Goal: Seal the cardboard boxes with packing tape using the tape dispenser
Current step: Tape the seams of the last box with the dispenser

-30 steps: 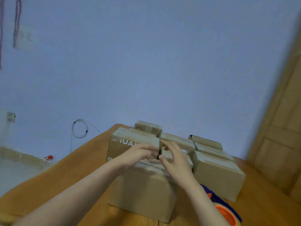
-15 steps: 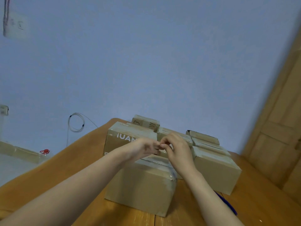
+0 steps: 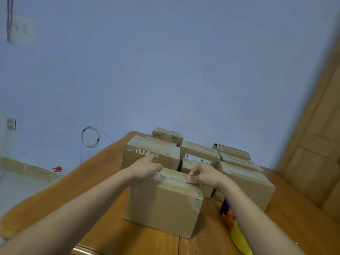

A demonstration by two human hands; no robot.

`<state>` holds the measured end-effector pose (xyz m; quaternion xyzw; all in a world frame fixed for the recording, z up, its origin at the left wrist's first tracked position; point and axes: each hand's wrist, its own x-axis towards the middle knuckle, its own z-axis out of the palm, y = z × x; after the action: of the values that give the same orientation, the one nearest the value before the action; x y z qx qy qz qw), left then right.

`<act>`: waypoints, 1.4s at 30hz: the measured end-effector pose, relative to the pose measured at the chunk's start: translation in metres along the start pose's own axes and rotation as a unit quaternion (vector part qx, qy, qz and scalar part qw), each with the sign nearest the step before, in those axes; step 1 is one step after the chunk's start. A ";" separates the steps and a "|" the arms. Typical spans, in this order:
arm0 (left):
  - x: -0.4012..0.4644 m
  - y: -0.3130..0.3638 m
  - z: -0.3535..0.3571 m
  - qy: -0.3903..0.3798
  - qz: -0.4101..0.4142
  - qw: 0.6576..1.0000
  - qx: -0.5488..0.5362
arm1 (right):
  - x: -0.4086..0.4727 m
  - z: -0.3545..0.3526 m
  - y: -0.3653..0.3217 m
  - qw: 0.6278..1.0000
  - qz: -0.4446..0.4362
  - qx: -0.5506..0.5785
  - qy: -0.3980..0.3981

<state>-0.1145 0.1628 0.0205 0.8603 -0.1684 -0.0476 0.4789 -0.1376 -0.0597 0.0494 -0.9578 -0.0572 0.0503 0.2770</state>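
Observation:
The nearest cardboard box (image 3: pixel 161 208) stands on the wooden table (image 3: pixel 103 181), with clear tape along its top edge and down its right corner. My left hand (image 3: pixel 147 167) rests on the box's top at the far left, fingers reaching forward over it. My right hand (image 3: pixel 203 175) sits at the top's right end, fingers curled, thumb pressing the taped front edge. The tape dispenser (image 3: pixel 227 213), blue, orange and yellow, lies on the table right of the box, mostly hidden under my right forearm.
Several more cardboard boxes (image 3: pixel 244 183) crowd the table behind and to the right of the near one. A wooden door (image 3: pixel 316 144) stands at the right. A coiled white cable (image 3: pixel 90 138) hangs on the wall at the left.
My hands were together at the middle of the box top; now they are spread apart, left hand at the left end and right hand at the right end. The dispenser is in view again.

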 end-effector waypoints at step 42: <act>0.005 0.055 -0.001 -0.139 0.120 0.892 0.414 | -0.044 -0.020 0.021 0.967 -0.094 -0.232 0.056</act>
<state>-0.1234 0.1352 0.0671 0.9386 -0.3391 -0.0347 0.0531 -0.1766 -0.0940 0.0574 -0.9875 -0.1416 -0.0442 0.0535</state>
